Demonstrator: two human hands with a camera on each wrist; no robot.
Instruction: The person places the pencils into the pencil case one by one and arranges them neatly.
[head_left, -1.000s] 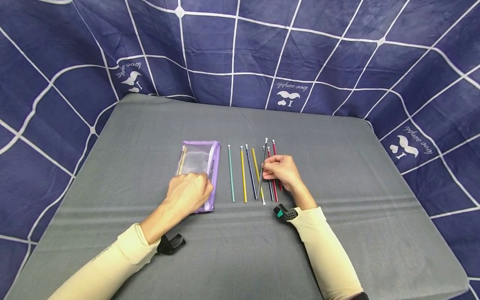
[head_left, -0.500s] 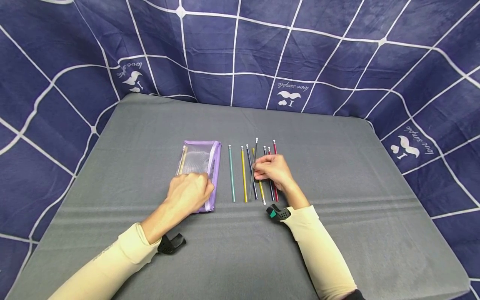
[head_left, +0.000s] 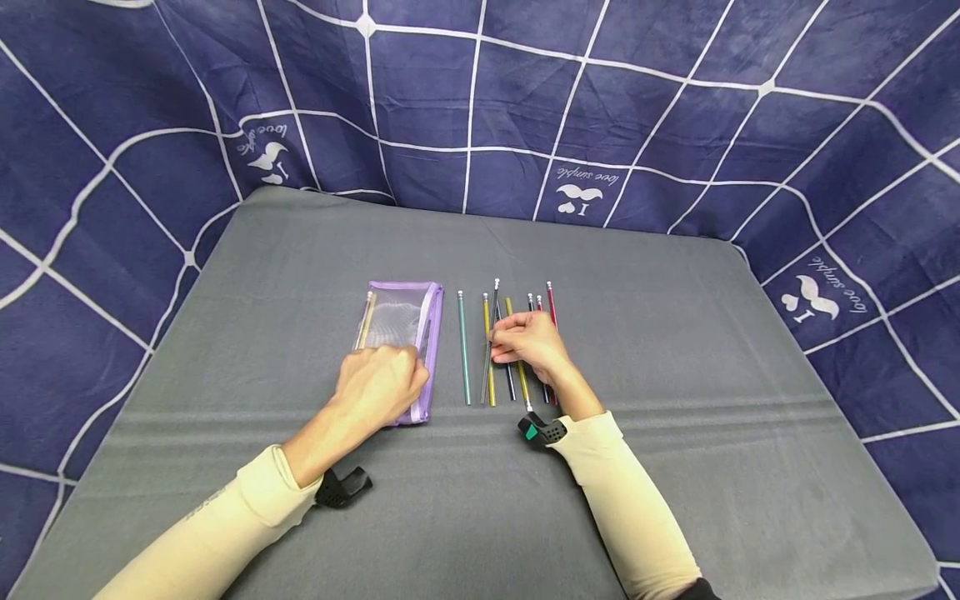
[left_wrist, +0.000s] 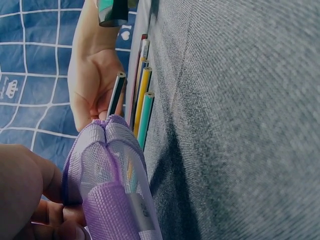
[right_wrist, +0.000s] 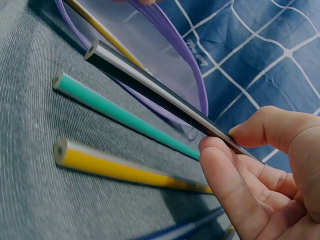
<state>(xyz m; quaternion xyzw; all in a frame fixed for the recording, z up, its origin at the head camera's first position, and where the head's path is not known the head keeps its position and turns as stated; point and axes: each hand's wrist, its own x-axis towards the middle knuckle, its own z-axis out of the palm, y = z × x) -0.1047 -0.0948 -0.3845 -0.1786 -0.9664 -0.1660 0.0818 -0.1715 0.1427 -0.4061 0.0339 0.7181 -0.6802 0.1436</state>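
In the head view my left hand [head_left: 377, 383] grips the upper layer of a purple-edged mesh pencil case [head_left: 397, 292]. The case's mouth gapes toward the right, as the right wrist view shows. Inside it lies a yellowish pencil [right_wrist: 107, 32]. My right hand [head_left: 531, 343] pinches a black pencil [right_wrist: 150, 86] between thumb and fingers, raised over the row of pencils and slanting toward the case. Between the case and that hand lies a teal pencil [head_left: 463, 350]. A yellow pencil [right_wrist: 115, 164] is partly below the black one.
Further right lie a dark blue pencil [head_left: 511, 383], another yellow pencil [head_left: 522, 379] turned the other way, and red pencils [head_left: 552, 302] partly covered by my right hand. All rest on a grey cloth-covered table [head_left: 637, 283]. A blue checked curtain [head_left: 420, 83] surrounds the far sides.
My right hand has moved left with the black pencil, from above the red and blue pencils to above the left yellow one. My left hand and the case have stayed put.
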